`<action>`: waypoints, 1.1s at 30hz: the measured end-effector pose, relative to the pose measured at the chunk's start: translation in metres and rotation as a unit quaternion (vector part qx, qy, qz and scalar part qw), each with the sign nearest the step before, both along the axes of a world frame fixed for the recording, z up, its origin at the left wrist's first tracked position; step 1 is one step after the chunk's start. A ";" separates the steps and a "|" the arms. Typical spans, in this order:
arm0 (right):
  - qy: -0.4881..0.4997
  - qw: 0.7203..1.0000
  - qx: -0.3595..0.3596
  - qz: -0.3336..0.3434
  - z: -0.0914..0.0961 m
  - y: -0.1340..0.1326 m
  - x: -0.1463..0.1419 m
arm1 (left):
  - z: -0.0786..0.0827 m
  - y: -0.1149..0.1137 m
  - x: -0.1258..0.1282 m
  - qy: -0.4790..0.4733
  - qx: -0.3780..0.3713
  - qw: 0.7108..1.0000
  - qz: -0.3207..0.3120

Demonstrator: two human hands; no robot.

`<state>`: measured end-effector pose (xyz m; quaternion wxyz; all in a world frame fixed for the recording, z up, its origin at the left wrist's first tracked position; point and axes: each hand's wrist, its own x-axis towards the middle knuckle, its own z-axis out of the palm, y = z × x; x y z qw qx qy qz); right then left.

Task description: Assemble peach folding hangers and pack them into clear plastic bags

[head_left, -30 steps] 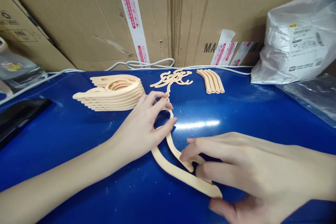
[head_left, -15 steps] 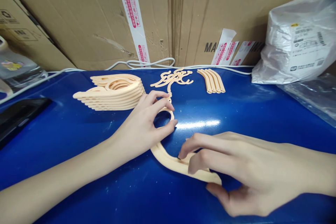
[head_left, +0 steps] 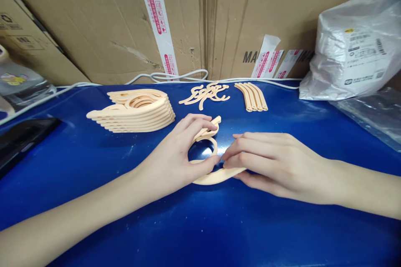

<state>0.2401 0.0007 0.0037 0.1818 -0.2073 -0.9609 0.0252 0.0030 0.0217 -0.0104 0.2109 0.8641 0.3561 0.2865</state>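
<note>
On glossy blue tabletop (head_left: 200, 233), L hand (head_left: 180, 150) & R hand (head_left: 278, 167) both grip smooth, curvy cream plastic hanger (head_left: 210, 179).

Two hands (head_left: 278, 164), one held hanger (head_left: 216, 177), four curved strips (head_left: 252, 101), one hanger stack (head_left: 138, 122), hooks (head_left: 214, 91) uncountable.

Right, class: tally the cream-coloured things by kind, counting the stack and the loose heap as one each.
Handled hanger: 1
Stack of folded pieces: 1
Heap of hooked parts: 1
Curved strips: 4
Total: 7
</note>
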 end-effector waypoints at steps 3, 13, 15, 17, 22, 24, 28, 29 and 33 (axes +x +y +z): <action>0.014 0.999 0.043 -0.022 -0.002 0.004 0.001 | 0.001 -0.002 0.000 -0.006 -0.050 0.999 0.001; 0.026 0.997 0.053 -0.049 -0.004 0.001 0.002 | 0.003 0.003 -0.004 -0.039 -0.134 0.990 -0.014; 0.023 0.997 0.042 -0.054 -0.005 0.000 0.002 | 0.003 0.003 -0.005 -0.039 -0.141 0.989 -0.012; 0.021 0.997 0.049 -0.057 -0.006 0.000 0.001 | 0.002 0.003 -0.005 -0.038 -0.146 0.989 -0.012; 0.012 0.991 0.117 -0.061 -0.009 0.000 -0.001 | 0.002 -0.001 -0.004 -0.040 -0.146 0.988 -0.027; 0.009 0.988 0.147 -0.055 -0.010 0.000 -0.001 | 0.003 -0.002 -0.004 -0.034 -0.150 0.988 -0.030; -0.003 0.982 0.180 -0.057 -0.010 0.002 -0.001 | 0.005 0.003 -0.007 -0.039 -0.166 0.985 -0.032; -0.008 0.982 0.179 -0.062 -0.010 0.002 0.000 | 0.005 0.004 -0.008 -0.043 -0.165 0.985 -0.034; -0.050 0.978 0.180 -0.095 -0.007 0.011 0.004 | 0.004 0.009 -0.012 -0.024 -0.106 0.993 -0.044</action>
